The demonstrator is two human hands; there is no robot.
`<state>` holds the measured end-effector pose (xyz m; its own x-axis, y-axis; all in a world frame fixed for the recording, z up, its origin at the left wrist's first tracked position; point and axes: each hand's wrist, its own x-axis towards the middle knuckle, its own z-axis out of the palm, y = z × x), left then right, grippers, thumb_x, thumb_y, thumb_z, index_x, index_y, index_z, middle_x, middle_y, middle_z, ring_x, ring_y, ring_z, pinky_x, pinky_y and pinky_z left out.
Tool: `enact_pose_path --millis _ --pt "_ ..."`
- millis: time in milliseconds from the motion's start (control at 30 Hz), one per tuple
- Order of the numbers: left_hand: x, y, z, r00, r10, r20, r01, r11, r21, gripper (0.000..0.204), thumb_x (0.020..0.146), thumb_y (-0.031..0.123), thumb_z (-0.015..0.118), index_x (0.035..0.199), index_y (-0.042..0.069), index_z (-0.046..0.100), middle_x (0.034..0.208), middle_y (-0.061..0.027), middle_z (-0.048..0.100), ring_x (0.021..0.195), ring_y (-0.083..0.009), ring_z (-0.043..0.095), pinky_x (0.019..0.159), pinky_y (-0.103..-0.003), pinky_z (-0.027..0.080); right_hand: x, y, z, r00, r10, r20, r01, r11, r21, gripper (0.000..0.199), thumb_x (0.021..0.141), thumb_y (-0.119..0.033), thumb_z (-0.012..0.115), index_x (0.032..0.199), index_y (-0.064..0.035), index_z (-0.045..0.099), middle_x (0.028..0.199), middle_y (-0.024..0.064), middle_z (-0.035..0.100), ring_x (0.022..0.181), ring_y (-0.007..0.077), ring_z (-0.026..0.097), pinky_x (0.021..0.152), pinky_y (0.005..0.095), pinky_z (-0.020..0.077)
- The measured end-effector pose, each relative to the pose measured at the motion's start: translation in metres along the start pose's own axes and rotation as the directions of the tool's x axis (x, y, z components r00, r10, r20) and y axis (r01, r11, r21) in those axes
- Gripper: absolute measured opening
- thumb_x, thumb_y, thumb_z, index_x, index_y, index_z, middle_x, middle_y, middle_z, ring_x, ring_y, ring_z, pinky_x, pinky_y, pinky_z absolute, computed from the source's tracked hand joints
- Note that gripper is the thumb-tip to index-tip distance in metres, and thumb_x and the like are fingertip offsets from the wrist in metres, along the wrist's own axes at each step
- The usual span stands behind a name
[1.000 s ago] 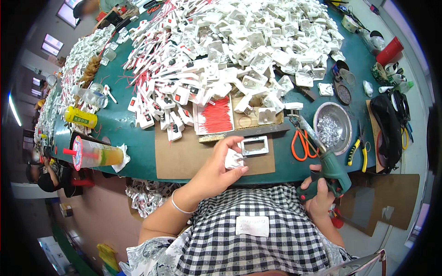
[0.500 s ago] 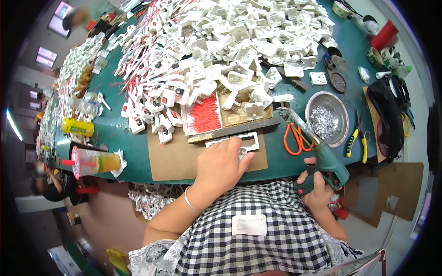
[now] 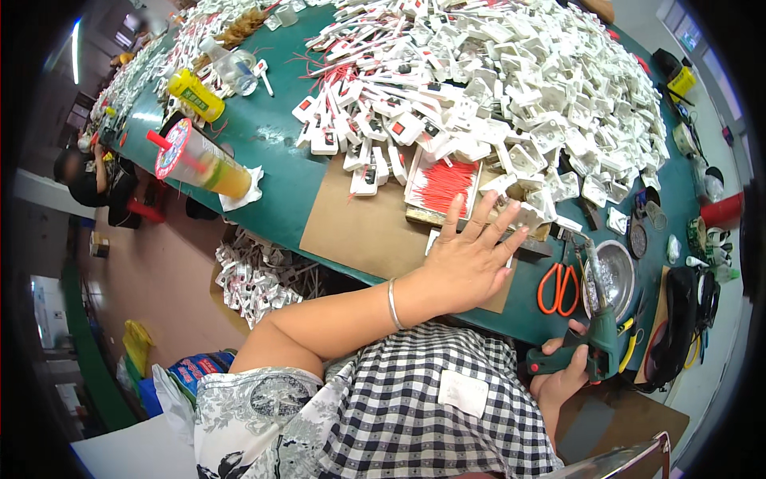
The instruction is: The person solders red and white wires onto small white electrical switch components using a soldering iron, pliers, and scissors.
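My left hand (image 3: 471,259) is stretched out with its fingers spread, over the brown cardboard (image 3: 347,223) and a dark bar. A white plastic part (image 3: 432,239) shows at the hand's edge, mostly hidden beneath it. Just beyond my fingertips lies a shallow box of short red wires (image 3: 447,190), beside the heap of white plastic housings (image 3: 558,104). My right hand (image 3: 568,377) is wrapped round the handle of a green soldering gun (image 3: 606,339). Its metal tip points up and away from me, passing in front of a metal bowl (image 3: 626,267).
Orange-handled scissors (image 3: 558,291) lie between my hands. Yellow-handled pliers (image 3: 628,349) rest right of the soldering gun. A drink cup (image 3: 215,172) with a red straw and a yellow bottle (image 3: 195,96) stand at left. White parts fill a box (image 3: 259,275) below the table edge.
The view has swung to the left. My left hand has come off the white plastic part it was resting on, and its fingers have spread. My right hand keeps the soldering gun.
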<state>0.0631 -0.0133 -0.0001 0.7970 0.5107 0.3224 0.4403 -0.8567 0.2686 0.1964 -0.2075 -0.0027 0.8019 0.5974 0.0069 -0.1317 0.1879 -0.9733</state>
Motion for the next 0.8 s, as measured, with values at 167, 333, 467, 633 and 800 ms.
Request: enact_pose_path --millis 167,333,467,633,800 --pt "-0.005 0.0 0.0 0.999 -0.001 -0.033 0.0 1.0 -0.006 0.06 0.082 0.038 0.06 0.136 0.014 0.046 0.153 -0.01 0.02 0.142 -0.0363 0.006 0.109 -0.058 -0.002 0.005 -0.001 -0.001 0.996 0.003 -0.094 0.0 1.0 0.028 0.038 0.097 -0.024 0.042 0.124 0.0017 0.041 0.112 0.0135 0.055 0.063 0.0138 0.054 0.061 0.0276 0.0458" --pt "0.02 -0.036 -0.036 0.972 0.007 -0.236 -0.045 0.987 -0.157 0.045 0.078 0.031 0.066 0.117 0.01 0.06 0.125 -0.0121 0.052 0.123 -0.0331 0.041 0.104 -0.05 0.03 0.005 -0.007 0.005 0.995 -0.034 -0.094 0.037 0.999 0.027 0.035 0.097 -0.022 0.042 0.123 0.0006 0.041 0.112 0.0134 0.055 0.062 0.0142 0.054 0.059 0.0287 0.0466" --pt "0.061 -0.147 -0.092 0.932 -0.156 -0.327 0.138 0.987 -0.076 0.021 0.085 0.016 0.059 0.103 0.006 0.066 0.092 -0.0122 0.065 0.085 -0.0293 0.062 0.074 -0.038 0.049 0.006 -0.01 0.005 0.995 -0.025 -0.092 0.029 0.999 0.037 0.032 0.097 -0.02 0.042 0.122 0.0 0.041 0.111 0.0131 0.055 0.062 0.0143 0.054 0.059 0.0291 0.0468" --pt "0.099 -0.26 -0.106 0.878 -0.441 -0.185 0.458 0.887 0.061 0.021 0.083 0.024 0.056 0.09 0.01 0.071 0.09 -0.0134 0.068 0.086 -0.0326 0.064 0.076 -0.043 0.05 0.004 -0.005 0.003 0.998 0.008 -0.068 -0.006 0.999 0.037 0.032 0.097 -0.022 0.043 0.121 0.0 0.043 0.111 0.0124 0.055 0.063 0.0141 0.054 0.06 0.0284 0.0465" --pt "0.125 -0.28 -0.075 0.847 -0.526 0.078 0.482 0.822 0.303 0.024 0.082 0.023 0.058 0.101 0.016 0.071 0.099 -0.0086 0.069 0.093 -0.0284 0.065 0.08 -0.042 0.052 -0.001 -0.011 0.012 0.995 0.002 -0.102 -0.002 1.0 0.002 0.033 0.096 -0.023 0.044 0.119 0.0015 0.044 0.11 0.0124 0.056 0.064 0.014 0.054 0.061 0.0277 0.046"
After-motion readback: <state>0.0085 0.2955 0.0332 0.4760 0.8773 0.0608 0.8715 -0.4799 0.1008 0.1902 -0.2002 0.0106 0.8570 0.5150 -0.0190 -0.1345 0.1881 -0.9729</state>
